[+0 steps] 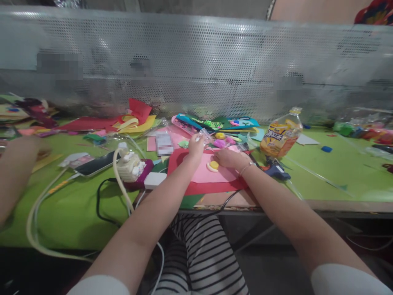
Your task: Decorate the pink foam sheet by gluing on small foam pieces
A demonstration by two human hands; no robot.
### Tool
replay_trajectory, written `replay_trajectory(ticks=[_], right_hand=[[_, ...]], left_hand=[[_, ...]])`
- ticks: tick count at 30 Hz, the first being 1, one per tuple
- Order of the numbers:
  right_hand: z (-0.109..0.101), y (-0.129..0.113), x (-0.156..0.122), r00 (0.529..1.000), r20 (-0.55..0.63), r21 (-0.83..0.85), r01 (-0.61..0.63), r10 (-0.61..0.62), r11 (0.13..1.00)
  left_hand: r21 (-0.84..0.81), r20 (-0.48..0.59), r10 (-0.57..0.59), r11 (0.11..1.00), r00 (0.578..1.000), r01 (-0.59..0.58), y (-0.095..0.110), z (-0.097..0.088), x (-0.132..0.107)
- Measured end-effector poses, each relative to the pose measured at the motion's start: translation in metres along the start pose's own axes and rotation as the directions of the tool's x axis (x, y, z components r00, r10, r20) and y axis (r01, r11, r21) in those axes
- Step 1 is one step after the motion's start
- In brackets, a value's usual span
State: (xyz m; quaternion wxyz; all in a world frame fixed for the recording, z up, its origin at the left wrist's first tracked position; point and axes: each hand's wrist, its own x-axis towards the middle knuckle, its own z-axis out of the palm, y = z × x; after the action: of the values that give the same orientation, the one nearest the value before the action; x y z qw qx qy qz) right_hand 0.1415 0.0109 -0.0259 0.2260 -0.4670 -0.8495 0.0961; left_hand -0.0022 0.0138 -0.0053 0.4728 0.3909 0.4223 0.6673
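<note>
My left hand [195, 146] is closed on a small clear plastic bag [205, 134] above the far edge of a pink sheet [201, 175]. The pink sheet lies on a larger red sheet [176, 180]. My right hand [229, 158] rests low over the pink sheet with its fingers curled together; what they pinch, if anything, is hidden. Just left of its fingers, a round yellow piece [214, 165] sits on the sheet with a pale curved strip [211, 168] around its lower left. Pink clay-like lumps [220, 143] and a yellow lump [220, 135] lie beyond my hands.
On the right stand an orange drink bottle [281, 135] and a dark blue glue gun [275, 170]. A power adapter [132, 167], cables and a phone [98, 163] lie to the left. Another person's arm [18, 172] reaches in there. A perforated metal panel [196, 65] closes off the back.
</note>
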Motion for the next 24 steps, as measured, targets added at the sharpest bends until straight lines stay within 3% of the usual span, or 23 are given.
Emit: replay_trajectory(ticks=[2, 5, 11, 17, 19, 22, 24], right_hand=[[-0.005, -0.008, -0.002, 0.987, 0.159, -0.296, 0.018, 0.031, 0.955], [-0.013, -0.016, -0.004, 0.965, 0.248, -0.523, 0.059, 0.086, 0.85], [-0.025, -0.002, -0.002, 0.939, 0.078, -0.634, -0.212, 0.334, 0.744], [-0.035, 0.006, -0.001, 0.936, -0.111, -0.517, -0.341, 0.333, 0.786], [-0.037, 0.004, 0.002, 0.917, -0.195, -0.41, -0.398, 0.347, 0.821], [-0.035, 0.0, 0.007, 0.876, -0.241, -0.03, -0.438, 0.419, 0.899], [-0.032, -0.004, 0.01, 0.85, -0.192, 0.331, -0.415, 0.491, 0.847]], left_hand=[[0.022, -0.008, 0.002, 1.0, 1.0, -0.002, -0.001, 0.0, 0.0], [0.037, -0.02, 0.019, 0.999, 1.0, -0.018, -0.004, -0.001, 0.003], [0.013, -0.067, -0.003, 1.0, 0.998, 0.004, -0.006, -0.002, 0.008], [0.023, -0.063, 0.031, 0.999, 0.998, -0.03, -0.007, -0.002, 0.008], [0.018, -0.068, 0.024, 1.0, 0.997, -0.023, -0.008, -0.002, 0.009], [0.011, -0.061, 0.021, 1.0, 0.998, -0.02, -0.008, -0.002, 0.009], [0.008, -0.049, 0.028, 1.0, 0.998, -0.028, -0.008, -0.002, 0.009]])
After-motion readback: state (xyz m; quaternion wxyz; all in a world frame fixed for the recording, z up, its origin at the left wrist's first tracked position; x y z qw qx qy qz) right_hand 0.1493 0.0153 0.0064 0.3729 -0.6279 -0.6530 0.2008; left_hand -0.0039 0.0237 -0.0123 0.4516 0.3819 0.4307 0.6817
